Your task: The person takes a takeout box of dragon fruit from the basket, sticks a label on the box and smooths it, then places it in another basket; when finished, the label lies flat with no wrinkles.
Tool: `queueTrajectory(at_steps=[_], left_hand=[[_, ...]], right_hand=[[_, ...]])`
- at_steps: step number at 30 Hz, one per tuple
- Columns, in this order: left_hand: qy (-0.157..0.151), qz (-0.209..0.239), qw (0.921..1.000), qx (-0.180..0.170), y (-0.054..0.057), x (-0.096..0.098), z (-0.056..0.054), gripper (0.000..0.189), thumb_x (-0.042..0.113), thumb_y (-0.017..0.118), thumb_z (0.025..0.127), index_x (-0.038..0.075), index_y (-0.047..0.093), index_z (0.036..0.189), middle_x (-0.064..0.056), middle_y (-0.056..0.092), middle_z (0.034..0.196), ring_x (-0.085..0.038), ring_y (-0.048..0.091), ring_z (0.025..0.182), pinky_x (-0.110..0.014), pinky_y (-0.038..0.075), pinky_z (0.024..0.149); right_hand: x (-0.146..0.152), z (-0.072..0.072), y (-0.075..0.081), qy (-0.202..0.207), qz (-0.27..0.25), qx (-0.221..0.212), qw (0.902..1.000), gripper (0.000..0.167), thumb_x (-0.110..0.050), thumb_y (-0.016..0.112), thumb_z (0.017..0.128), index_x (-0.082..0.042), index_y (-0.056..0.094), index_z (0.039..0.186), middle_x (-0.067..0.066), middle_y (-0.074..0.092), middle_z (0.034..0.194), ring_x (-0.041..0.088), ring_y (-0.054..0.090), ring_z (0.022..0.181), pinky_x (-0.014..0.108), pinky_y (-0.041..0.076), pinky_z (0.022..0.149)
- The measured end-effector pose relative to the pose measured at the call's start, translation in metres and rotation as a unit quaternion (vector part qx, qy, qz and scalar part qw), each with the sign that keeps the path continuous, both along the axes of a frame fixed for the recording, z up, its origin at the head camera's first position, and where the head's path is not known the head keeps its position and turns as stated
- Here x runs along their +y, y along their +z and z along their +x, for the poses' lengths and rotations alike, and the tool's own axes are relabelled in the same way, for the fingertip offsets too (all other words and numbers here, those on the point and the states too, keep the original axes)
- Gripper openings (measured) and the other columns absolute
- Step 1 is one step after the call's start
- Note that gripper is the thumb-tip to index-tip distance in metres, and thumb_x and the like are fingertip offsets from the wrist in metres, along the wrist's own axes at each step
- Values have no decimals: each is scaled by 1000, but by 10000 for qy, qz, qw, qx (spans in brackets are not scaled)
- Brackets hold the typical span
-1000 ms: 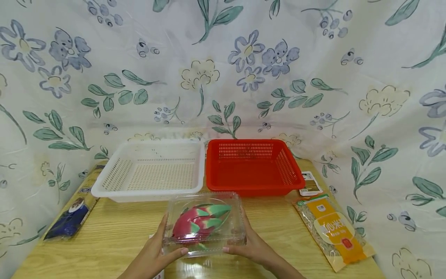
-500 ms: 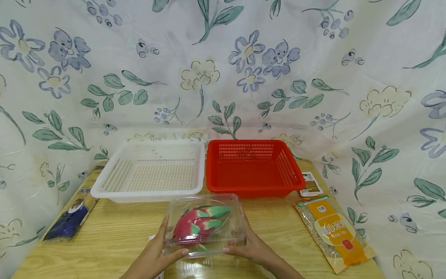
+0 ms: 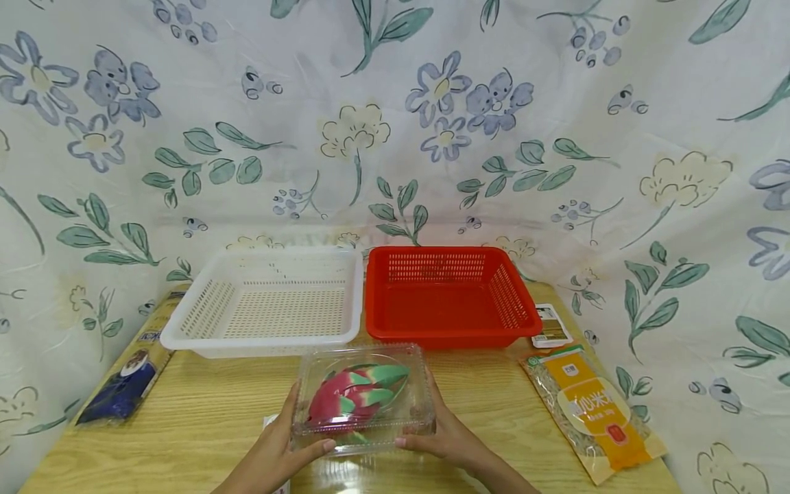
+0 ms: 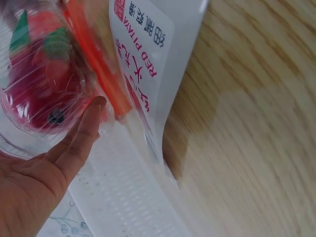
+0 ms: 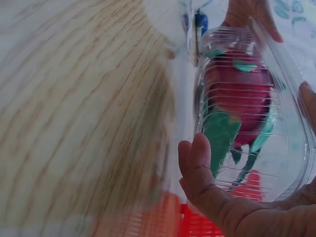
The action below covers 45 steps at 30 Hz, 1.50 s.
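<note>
A clear plastic clamshell box (image 3: 407,405) with a pink and green dragon fruit (image 3: 354,394) inside is held by both hands over the front of the table. My left hand (image 3: 278,442) grips its left side, the thumb along the front edge and fingers reaching underneath in the left wrist view. On the opposite side my right hand (image 3: 444,436) grips the box the same way; the right wrist view shows its fingers (image 5: 200,163) against the ribbed underside. The lid looks closed. Below the box, a white printed sheet (image 4: 143,64) reading "RED PITAYA" is mostly hidden in the head view.
Behind the box stand a white basket (image 3: 259,341) and a red basket (image 3: 453,336), side by side. A blue and gold packet (image 3: 126,384) lies at the left edge. On the right are an orange grain bag (image 3: 592,412) and a small white-framed packet (image 3: 551,326).
The box and both hands sit very slightly lower in the head view than a second ago. Both hands keep the same grip.
</note>
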State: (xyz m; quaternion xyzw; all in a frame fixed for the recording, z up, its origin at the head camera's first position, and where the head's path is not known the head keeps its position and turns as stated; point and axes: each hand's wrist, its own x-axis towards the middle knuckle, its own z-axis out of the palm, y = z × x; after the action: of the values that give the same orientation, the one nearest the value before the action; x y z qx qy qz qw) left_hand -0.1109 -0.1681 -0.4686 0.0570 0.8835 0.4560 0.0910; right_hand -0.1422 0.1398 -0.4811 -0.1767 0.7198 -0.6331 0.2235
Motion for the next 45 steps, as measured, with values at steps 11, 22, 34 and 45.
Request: queueTrajectory(at_steps=[11,22,34,45], left_hand=[[-24,-102,9999,-5,-4,0,-4,113,44,73,88,2,-6,158,-41,31,149,-61,49,122,-70,46,91],[-100,-3,9999,-40,-7,0,-5,113,43,71,89,2,-9,157,-42,26,151,-65,41,126,-73,43,92],[-138,-97,9999,16,-8,2,-6,112,44,70,90,1,-8,157,-41,25,151,-65,41,125,-73,42,93],[-323,-200,9993,-37,-9,1,-6,113,48,67,91,5,-14,157,-39,9,157,-65,26,135,-76,31,100]], right_hand=[[1,-4,-4,-11,60,-37,10000,121,-28,77,88,-26,-24,155,39,-8,158,42,57,123,49,51,98],[0,-6,-7,-15,23,-96,10000,122,-27,77,88,-23,-25,155,47,9,152,35,63,115,50,52,98],[5,-10,-8,45,267,163,9995,121,-32,76,88,-20,-24,156,44,11,154,42,59,121,50,52,96],[9,-12,0,-195,1395,680,9877,126,-45,80,81,-19,-16,158,38,38,147,54,49,127,67,44,97]])
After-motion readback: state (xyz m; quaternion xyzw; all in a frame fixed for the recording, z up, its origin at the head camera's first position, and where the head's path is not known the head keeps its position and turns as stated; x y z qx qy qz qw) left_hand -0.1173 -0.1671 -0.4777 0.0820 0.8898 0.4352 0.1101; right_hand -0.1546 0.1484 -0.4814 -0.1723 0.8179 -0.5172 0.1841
